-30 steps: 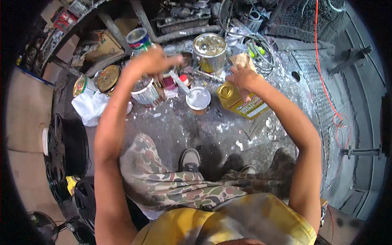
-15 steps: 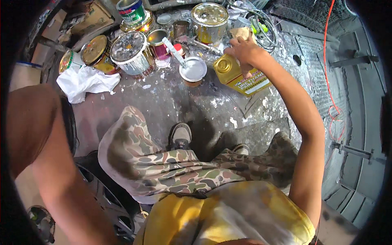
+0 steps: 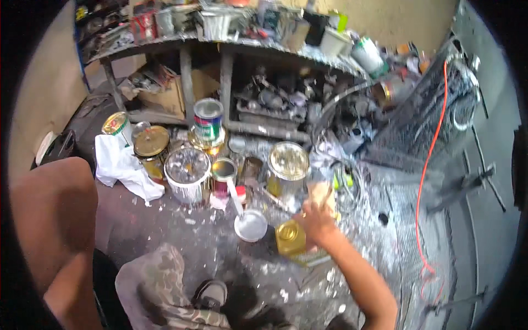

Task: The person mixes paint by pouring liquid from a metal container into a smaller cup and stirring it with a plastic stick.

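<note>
Head view: we found the gold rectangular can standing on the stained floor, the right hand upon its top. Its fingers looked bent over the can and touching it, but blur kept us from telling how far they had closed. We saw the left arm at the left edge; its hand lay out of view, so we could not tell its fingers' state.

We judged the step in hand to be steadying the can; any move of it would have called for a firm hold and care for the white cup just beside it. A pale stick leaned in that cup. Beyond the hand we noted tan paper and a lidded bucket; leftward, an open purple can, a paint-streaked pail and white crumpled sheeting. An orange hose hung well apart, to the right.
</note>
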`<state>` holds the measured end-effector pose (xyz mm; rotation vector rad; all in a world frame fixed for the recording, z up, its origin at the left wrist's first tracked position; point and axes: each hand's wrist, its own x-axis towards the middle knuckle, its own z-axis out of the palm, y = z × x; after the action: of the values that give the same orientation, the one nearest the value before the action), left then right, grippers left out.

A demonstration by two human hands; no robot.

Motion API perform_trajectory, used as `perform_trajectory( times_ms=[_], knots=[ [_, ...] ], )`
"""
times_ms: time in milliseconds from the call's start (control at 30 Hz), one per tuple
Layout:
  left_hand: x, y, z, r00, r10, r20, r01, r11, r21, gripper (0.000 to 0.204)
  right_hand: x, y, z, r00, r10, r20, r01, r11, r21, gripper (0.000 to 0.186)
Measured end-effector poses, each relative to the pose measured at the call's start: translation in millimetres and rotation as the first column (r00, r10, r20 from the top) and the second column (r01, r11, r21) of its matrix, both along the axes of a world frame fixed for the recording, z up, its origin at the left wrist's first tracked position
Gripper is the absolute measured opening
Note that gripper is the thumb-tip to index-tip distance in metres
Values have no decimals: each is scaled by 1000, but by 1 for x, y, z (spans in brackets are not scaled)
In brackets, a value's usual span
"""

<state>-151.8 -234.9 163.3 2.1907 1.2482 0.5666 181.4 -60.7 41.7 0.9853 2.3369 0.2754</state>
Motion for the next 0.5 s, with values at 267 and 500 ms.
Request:
perform_trajectory(
  times_ms=[267,500],
  knots=[
    [15,33,72,993,-58,102,40,985,169,40,-5,34,-2,993,40,-110,-50,995,-91,100],
    [36,85,83,992,-96,81,99,995,-28,44,1,32,15,996,-86,7,86,986,-145,109]
  ],
)
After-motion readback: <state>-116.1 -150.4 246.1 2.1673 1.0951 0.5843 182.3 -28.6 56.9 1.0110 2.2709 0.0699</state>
